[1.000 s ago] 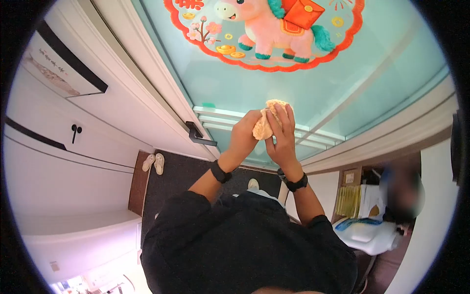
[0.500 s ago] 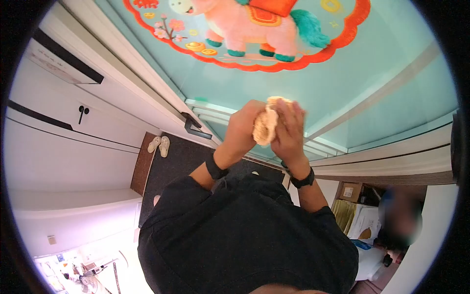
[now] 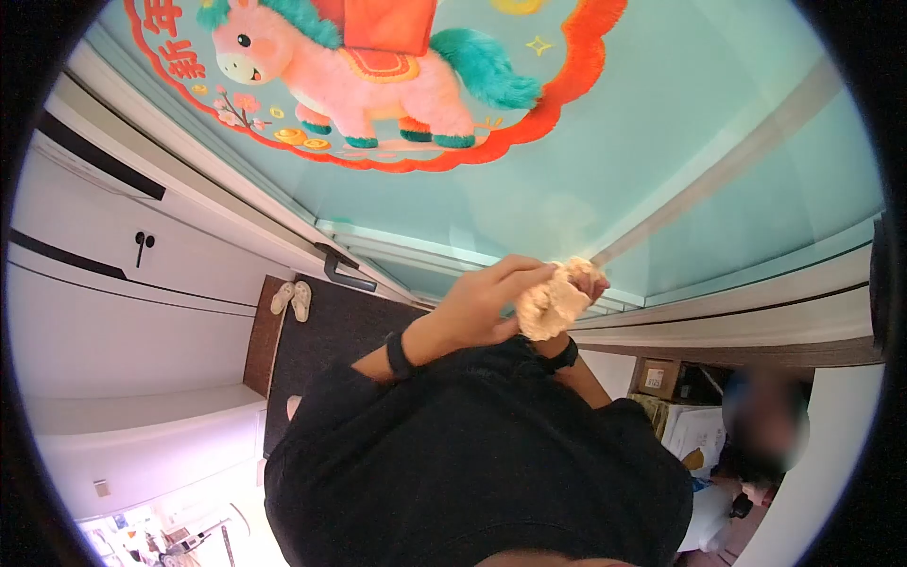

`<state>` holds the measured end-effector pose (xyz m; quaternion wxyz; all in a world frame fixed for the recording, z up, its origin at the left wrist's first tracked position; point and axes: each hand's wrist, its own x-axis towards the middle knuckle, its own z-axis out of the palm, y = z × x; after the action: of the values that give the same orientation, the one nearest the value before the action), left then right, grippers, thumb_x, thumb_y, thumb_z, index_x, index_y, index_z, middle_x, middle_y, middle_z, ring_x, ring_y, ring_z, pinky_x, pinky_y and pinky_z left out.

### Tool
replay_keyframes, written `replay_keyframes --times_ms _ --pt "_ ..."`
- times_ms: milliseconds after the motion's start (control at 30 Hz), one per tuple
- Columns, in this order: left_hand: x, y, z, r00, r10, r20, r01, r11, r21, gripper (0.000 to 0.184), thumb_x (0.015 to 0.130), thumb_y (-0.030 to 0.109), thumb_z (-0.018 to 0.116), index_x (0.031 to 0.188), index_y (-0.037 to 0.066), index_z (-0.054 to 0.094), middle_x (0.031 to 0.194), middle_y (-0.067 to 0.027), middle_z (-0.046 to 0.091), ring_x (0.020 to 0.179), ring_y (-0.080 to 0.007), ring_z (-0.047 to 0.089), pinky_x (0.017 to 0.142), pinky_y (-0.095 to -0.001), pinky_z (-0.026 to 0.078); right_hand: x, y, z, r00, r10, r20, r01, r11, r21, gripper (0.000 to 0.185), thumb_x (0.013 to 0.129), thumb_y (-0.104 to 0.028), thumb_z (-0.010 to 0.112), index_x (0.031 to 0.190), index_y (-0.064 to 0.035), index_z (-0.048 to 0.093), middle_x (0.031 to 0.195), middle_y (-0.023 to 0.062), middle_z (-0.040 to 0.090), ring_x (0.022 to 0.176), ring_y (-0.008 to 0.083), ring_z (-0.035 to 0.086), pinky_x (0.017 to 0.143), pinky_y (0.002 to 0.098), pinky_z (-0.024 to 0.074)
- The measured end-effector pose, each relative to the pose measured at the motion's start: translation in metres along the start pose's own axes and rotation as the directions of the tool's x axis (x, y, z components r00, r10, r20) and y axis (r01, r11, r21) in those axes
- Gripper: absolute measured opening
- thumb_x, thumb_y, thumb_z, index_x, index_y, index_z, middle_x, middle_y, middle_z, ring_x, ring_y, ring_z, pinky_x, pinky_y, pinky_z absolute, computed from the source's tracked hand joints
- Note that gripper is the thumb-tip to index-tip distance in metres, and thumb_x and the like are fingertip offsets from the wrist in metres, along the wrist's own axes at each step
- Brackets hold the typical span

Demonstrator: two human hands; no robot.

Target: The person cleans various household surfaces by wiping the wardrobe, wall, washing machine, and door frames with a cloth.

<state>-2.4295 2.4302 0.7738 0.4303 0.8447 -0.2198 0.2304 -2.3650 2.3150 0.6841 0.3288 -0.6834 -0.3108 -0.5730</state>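
A crumpled pale-yellow cloth [image 3: 546, 310] is bunched up in front of my chest, close to the pale blue-green glass door [image 3: 416, 213]. My left hand [image 3: 477, 304] grips it from the left, fingers over its upper edge and thumb below. Behind and inside the folds is my right hand [image 3: 591, 283]; only some fingertips show at the cloth's right side, the rest being covered. Dark bands circle both wrists.
The glass carries a pink horse decal [image 3: 378, 85] with a red border. To the left are a dark door handle [image 3: 345, 269], white cabinets [image 3: 85, 321] and pale clogs [image 3: 292, 300] by a dark mat [image 3: 331, 331]. Shelves at right hold a cardboard box [image 3: 658, 378] and papers.
Both hands and the cloth have moved down, nearer my body, and slightly right. The cloth now covers most of my right hand. My view has shifted, showing more of the horse decal.
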Motion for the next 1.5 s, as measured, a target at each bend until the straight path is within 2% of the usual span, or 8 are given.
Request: replay_keyframes --times_ms 100,367,633,867,900,1033,1200,1500 --pt "-0.015 0.006 -0.026 0.99 -0.141 -0.017 0.138 0.984 -0.11 0.055 0.072 0.004 0.07 0.124 0.002 0.052 0.12 -0.0187 0.058 0.11 -0.0374 0.056 0.094 -0.0404 0.046 0.01 -0.017 0.009 0.998 -0.026 0.056 0.023 0.998 0.052 0.042 0.087 -0.043 0.062 0.121 -0.0195 0.054 0.129 0.0062 0.049 0.129 0.0305 0.037 0.116 0.0524 0.012" --pt "0.024 0.042 -0.015 0.906 0.038 -0.422 -0.078 0.994 -0.077 0.049 0.07 -0.003 0.07 0.118 -0.001 0.059 0.119 -0.0224 0.061 0.103 -0.0347 0.063 0.089 -0.0362 0.048 0.098 -0.01 0.002 0.995 0.031 -0.092 -0.027 0.999 0.041 0.046 0.089 -0.045 0.06 0.124 -0.0154 0.054 0.133 0.0073 0.049 0.131 0.0324 0.036 0.117 0.0527 0.0006" --pt "0.07 0.044 0.044 0.88 0.419 -0.224 -0.411 0.908 0.083 0.061 0.055 -0.007 0.065 0.115 0.003 0.064 0.116 -0.0198 0.063 0.093 -0.0336 0.064 0.076 -0.0369 0.054 0.069 0.054 -0.052 0.973 0.208 -0.102 -0.229 0.933 -0.278 0.062 0.09 -0.049 0.053 0.138 -0.0136 0.036 0.138 0.0089 0.041 0.138 0.0366 0.025 0.115 0.0585 0.0034" --pt "0.038 0.014 0.09 0.957 0.29 -0.008 -0.29 0.955 -0.059 0.055 0.063 -0.007 0.067 0.116 0.004 0.064 0.114 -0.02 0.064 0.095 -0.0319 0.066 0.079 -0.0353 0.055 -0.013 0.057 -0.087 0.908 0.409 0.091 -0.374 0.89 -0.263 0.077 0.084 -0.042 0.066 0.143 -0.0082 0.031 0.144 0.0118 0.036 0.14 0.0346 0.022 0.114 0.0558 0.0092" --pt "0.036 0.015 0.093 0.962 0.274 0.016 -0.273 0.96 -0.069 0.057 0.062 -0.007 0.065 0.118 0.004 0.063 0.117 -0.019 0.063 0.097 -0.0316 0.065 0.079 -0.0356 0.055 -0.01 0.055 -0.094 0.901 0.414 0.13 -0.355 0.876 -0.326 0.077 0.083 -0.036 0.069 0.142 -0.0048 0.03 0.143 0.0127 0.036 0.139 0.0334 0.026 0.114 0.0514 0.0178" --pt "0.049 0.033 0.098 0.957 0.29 0.002 -0.286 0.944 -0.167 0.059 0.063 -0.005 0.066 0.121 0.007 0.061 0.126 -0.0195 0.057 0.105 -0.0342 0.062 0.084 -0.0375 0.053 -0.005 0.059 -0.108 0.672 0.718 0.184 -0.741 0.656 0.145 0.079 0.084 -0.035 0.068 0.143 -0.0042 0.026 0.143 0.0139 0.036 0.137 0.0318 0.029 0.113 0.047 0.0234" --pt "0.088 0.075 0.105 0.873 0.468 -0.138 -0.488 0.84 -0.237 0.054 0.065 -0.002 0.068 0.118 0.008 0.062 0.133 -0.021 0.051 0.112 -0.0394 0.056 0.09 -0.041 0.05 -0.033 0.094 -0.132 0.422 0.852 0.311 -0.897 0.343 0.278 0.077 0.086 -0.034 0.066 0.143 -0.0032 0.024 0.143 0.0149 0.035 0.136 0.0319 0.03 0.113 0.0461 0.0232" --pt "0.044 0.025 0.136 0.927 0.36 0.103 -0.333 0.919 -0.21 0.053 0.069 -0.002 0.065 0.12 0.008 0.061 0.135 -0.0176 0.051 0.116 -0.0359 0.055 0.093 -0.039 0.048 -0.094 0.106 -0.104 0.503 0.815 0.287 -0.864 0.471 0.177 0.074 0.089 -0.033 0.062 0.143 -0.0015 0.022 0.142 0.0167 0.034 0.135 0.0322 0.032 0.114 0.0444 0.0229"
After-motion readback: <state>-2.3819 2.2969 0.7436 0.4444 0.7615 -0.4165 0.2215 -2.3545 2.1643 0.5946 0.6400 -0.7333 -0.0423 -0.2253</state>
